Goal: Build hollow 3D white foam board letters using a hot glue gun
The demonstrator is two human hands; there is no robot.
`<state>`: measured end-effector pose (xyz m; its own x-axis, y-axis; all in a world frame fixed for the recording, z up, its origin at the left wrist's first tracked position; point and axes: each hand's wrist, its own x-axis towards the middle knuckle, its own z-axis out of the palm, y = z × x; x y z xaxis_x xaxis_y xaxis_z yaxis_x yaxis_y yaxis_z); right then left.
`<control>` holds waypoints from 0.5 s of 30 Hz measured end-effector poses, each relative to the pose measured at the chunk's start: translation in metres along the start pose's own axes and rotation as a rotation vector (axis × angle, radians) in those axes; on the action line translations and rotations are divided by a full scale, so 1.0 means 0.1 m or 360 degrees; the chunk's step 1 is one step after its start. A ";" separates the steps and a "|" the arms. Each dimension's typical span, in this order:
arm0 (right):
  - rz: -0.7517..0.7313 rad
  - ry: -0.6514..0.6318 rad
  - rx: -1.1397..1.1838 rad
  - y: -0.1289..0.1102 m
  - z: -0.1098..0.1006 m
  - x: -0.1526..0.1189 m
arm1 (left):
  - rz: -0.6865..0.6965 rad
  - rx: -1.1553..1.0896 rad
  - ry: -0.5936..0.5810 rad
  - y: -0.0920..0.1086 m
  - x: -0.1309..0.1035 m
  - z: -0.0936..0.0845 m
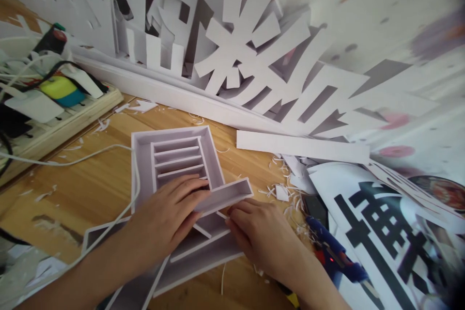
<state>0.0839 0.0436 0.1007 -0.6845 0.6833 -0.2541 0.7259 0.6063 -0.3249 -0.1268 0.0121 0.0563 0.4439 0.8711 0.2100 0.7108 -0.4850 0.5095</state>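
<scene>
A white foam-board letter shape with raised walls and thin inner strips lies flat on the wooden table. My left hand rests palm down on its middle, fingers spread across the inner strips. My right hand presses its fingertips against a thin strip at the shape's right side, just below a projecting walled arm. Neither hand lifts anything.
Large white cut-out characters lean against the back. A loose white strip lies to the right. A blue glue gun lies on a printed poster. A power strip with plugs sits at left, a white cable crossing the table.
</scene>
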 end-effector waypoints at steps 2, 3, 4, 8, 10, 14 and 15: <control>-0.0013 0.0026 0.0029 0.01 0.02 -0.01 | -0.0007 -0.0019 -0.0003 -0.01 0.01 -0.01; -0.0018 0.0042 0.0038 0.02 0.03 -0.02 | -0.0006 -0.0030 -0.0007 -0.01 0.01 -0.02; -0.0022 0.0058 0.0044 0.02 0.04 -0.03 | -0.0005 -0.0040 -0.0014 -0.02 0.01 -0.02; -0.0031 0.0129 0.0027 0.01 0.08 -0.03 | 0.0004 -0.0054 -0.0043 -0.04 0.01 -0.03; -0.0022 0.0131 0.0002 0.00 0.09 -0.02 | 0.0008 -0.0058 -0.0033 -0.04 0.01 -0.03; 0.0046 0.0095 -0.0014 -0.02 0.09 -0.01 | 0.0039 -0.0098 0.0023 0.00 0.01 -0.05; 0.0065 0.0091 -0.0004 -0.03 0.09 -0.01 | 0.0062 -0.0119 0.0047 0.03 0.02 -0.06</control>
<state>0.0818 0.0378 0.0938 -0.6491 0.7297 -0.2148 0.7535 0.5782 -0.3129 -0.1274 0.0128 0.0630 0.4532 0.8542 0.2548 0.6501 -0.5123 0.5611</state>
